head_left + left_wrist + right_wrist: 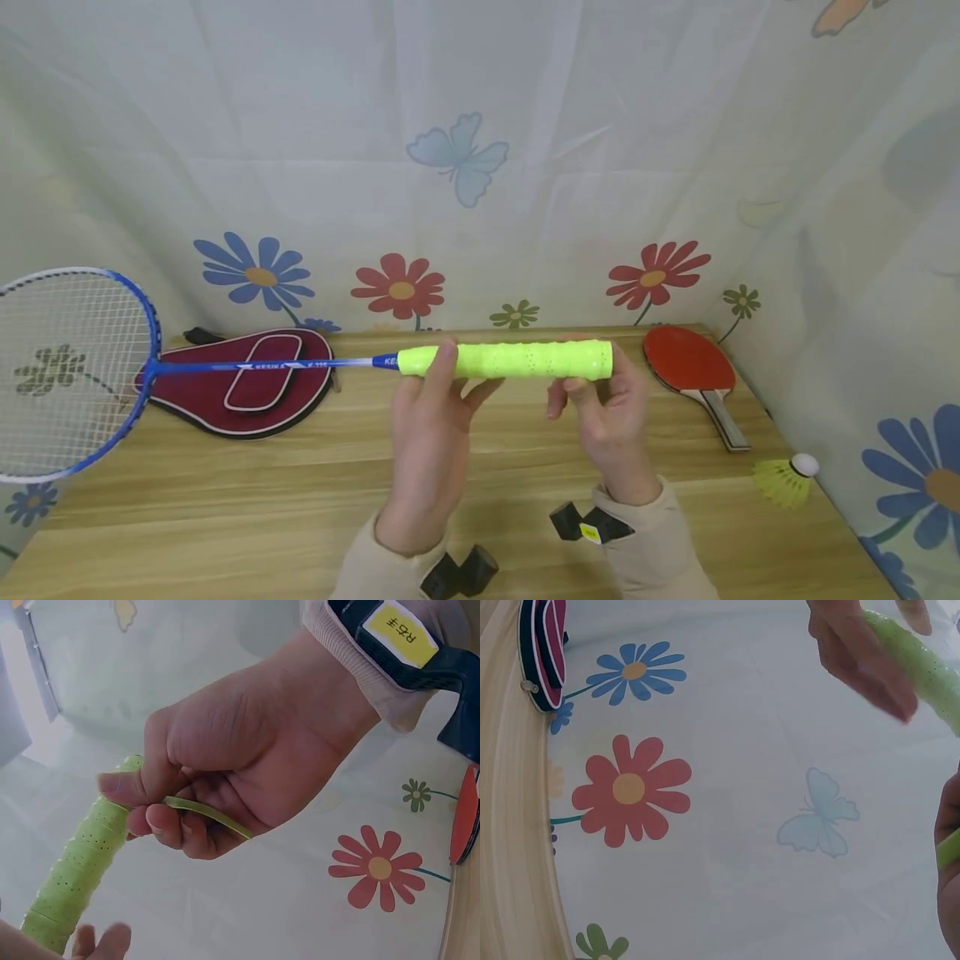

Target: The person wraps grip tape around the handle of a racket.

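A blue and white badminton racket (pixel 262 366) lies level across the head view, above the table, its strung head at the left. Bright yellow-green perforated grip tape (pixel 532 360) covers its handle. My left hand (pixel 431 450) holds the handle near the shaft, thumb across its near side. At the butt end is my right hand (pixel 611 421), thumb and fingers against the handle. In the left wrist view, the right hand (pixel 225 750) pinches the tape at the handle's end, and a loose tape strip (pixel 210 813) trails across its palm. Part of the strip is hidden by the fingers.
Behind the racket's shaft, a maroon paddle case (pixel 255 408) lies on the wooden table (pixel 315 492). A red table tennis paddle (pixel 690 362) and a yellow shuttlecock (pixel 783 481) lie at the right. A flower-printed curtain (pixel 540 233) stands along the back edge.
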Available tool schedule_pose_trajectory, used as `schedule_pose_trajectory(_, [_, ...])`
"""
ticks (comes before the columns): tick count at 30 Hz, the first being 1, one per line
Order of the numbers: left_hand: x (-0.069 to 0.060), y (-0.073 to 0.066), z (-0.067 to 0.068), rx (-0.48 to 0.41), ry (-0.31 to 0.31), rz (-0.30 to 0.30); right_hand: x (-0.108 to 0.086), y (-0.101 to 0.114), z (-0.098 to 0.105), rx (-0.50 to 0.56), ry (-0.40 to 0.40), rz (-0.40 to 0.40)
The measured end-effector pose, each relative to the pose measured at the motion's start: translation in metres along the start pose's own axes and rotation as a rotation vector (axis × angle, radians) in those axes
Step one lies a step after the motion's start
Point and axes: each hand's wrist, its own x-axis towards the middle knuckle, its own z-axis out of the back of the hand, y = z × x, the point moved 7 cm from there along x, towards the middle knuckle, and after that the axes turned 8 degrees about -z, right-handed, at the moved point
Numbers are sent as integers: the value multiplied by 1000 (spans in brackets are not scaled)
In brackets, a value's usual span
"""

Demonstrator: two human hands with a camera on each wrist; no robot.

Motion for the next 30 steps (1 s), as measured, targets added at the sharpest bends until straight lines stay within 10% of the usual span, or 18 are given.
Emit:
schedule_pose_trajectory(5, [-1,-5,-10,-127,116,-43,0,-1,4,-22,-34,-45])
schedule_pose_trajectory(17, [-1,-8,-2,-74,43,-87,2,2,3,-75,57,-99])
schedule_pose_trajectory(30, [-3,-3,-2,-64,19,-30,1,6,1,94,60,-31])
